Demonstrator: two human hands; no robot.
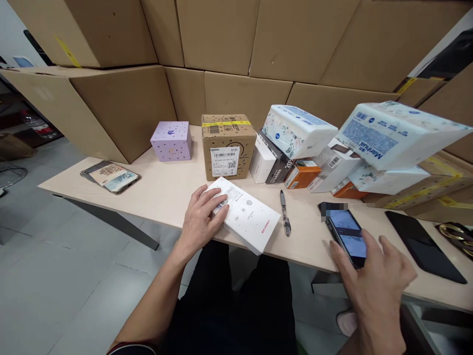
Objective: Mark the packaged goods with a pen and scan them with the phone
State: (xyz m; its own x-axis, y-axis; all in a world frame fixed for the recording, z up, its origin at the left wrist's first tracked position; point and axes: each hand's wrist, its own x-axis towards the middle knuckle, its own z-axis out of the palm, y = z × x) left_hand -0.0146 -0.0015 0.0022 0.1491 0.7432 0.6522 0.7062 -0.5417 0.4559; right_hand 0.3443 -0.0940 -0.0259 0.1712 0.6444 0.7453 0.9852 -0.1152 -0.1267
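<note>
My left hand (203, 217) lies over the left end of a flat white box (251, 213), its fingers stretched out on the box's top. The box sits slantwise at the table's front edge, with grey print and small red lettering. At the right, my right hand (379, 271) is over a black smartphone (345, 231) with a lit screen. The index fingertip is at the screen, the thumb lies by the phone's near left edge, and the other fingers are apart. A grey and black pen (284, 213) lies between the white box and the phone.
Behind stand a lilac box (171, 141), a labelled brown carton (227, 148), small orange boxes (303, 173) and tissue packs (299, 130). A dark phone (424, 246) lies far right, banknotes (111, 176) far left. Large cardboard boxes (229, 34) wall the table's back.
</note>
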